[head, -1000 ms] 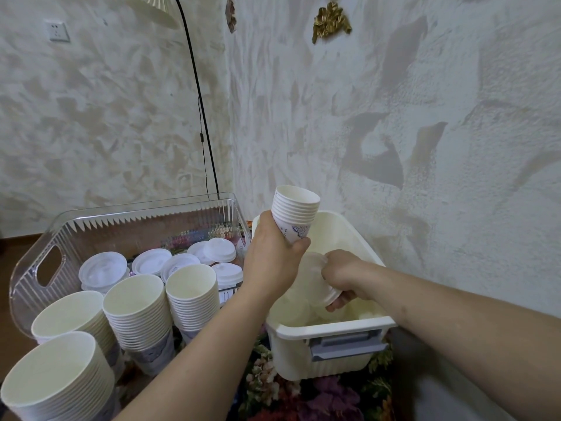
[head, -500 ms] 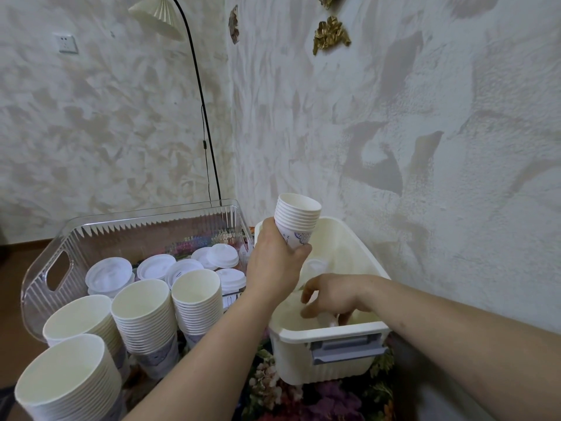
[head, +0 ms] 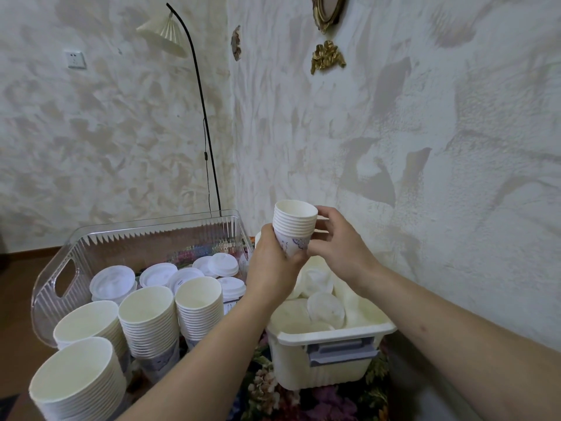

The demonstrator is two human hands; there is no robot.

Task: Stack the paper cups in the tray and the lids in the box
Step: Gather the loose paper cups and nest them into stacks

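My left hand [head: 270, 265] grips the lower part of a small stack of nested paper cups [head: 294, 227], held upright above the far end of the white box [head: 334, 332]. My right hand [head: 337, 238] touches the stack's right side with its fingers curled around the rims. The box holds several white lids [head: 324, 308]. The clear ribbed tray [head: 54, 275] to the left holds several tall stacks of paper cups [head: 148, 317] at its near end and several lids [head: 112, 281] further back.
A black floor lamp [head: 209, 153] stands in the corner behind the tray. Textured walls close in at the back and right. A flowered cloth [head: 267, 396] lies under tray and box. Brown floor shows at far left.
My right hand has come up out of the box, leaving the lid it held inside, and now touches the cup stack. The view has tilted up slightly.
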